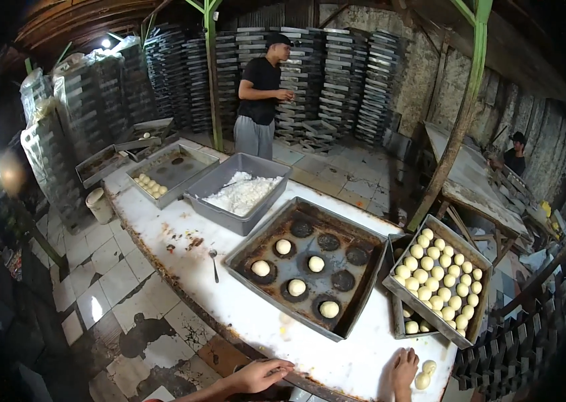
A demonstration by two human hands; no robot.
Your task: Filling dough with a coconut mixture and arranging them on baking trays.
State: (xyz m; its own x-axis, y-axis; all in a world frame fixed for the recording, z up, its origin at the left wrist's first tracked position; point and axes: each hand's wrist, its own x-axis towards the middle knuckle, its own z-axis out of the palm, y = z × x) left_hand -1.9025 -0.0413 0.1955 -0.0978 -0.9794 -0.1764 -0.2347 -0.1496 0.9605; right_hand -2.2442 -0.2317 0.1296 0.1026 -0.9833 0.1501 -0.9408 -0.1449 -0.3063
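Observation:
At the near edge of the white tabletop (373, 342), my left hand (261, 375) is held out with its fingers stretched and nothing in it. My right hand (405, 370) lies palm down on the table, its fingers slightly bent and apart; whatever may be under the palm is hidden. Just right of it, two pale dough balls (424, 376) touch each other. Ahead is a large dark baking tray (239, 269) with round dark spots, several bearing a dough ball (329, 309). To the right, a tilted metal tray (390, 285) full of dough balls rests on another tray.
A grey plastic tub (218, 216) of white shredded or crumbly filling stands farther back, beside another tray (196, 175) with several balls. A spoon (214, 265) lies left of the baking tray. A person (261, 94) stands beyond the table; another (515, 155) is at far right. Stacked trays (340, 80) line the back.

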